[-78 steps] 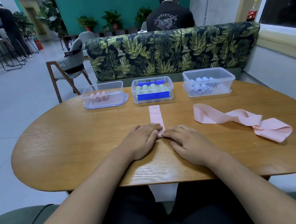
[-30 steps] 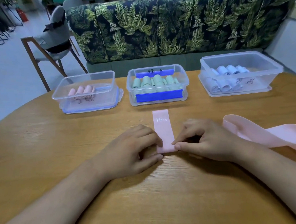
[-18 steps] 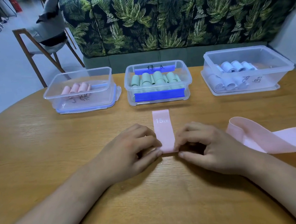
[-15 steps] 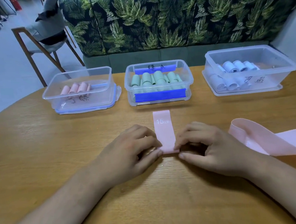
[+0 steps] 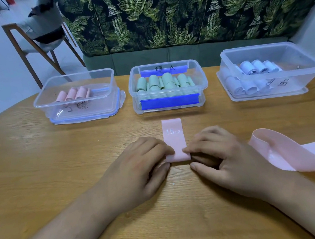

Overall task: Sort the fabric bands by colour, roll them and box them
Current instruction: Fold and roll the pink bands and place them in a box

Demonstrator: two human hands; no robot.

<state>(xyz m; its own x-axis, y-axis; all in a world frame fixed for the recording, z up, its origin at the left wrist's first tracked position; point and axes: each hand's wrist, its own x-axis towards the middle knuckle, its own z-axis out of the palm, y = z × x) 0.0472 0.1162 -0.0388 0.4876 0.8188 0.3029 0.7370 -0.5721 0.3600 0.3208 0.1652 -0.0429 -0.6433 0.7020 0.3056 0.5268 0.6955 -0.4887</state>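
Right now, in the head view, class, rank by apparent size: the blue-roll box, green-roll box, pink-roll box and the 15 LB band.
1. Blue-roll box.
2. Green-roll box and pink-roll box: look alike, so tied.
3. 15 LB band, smallest.

The near end of the 15 LB pink band (image 5: 172, 137) vanishes between the left hand (image 5: 138, 171) and right hand (image 5: 230, 161); how tightly it's rolled, I can't tell. The loose pink band (image 5: 289, 153) runs off the frame's right edge. Marker scrawl on the pink-roll box (image 5: 100, 106) is unreadable.
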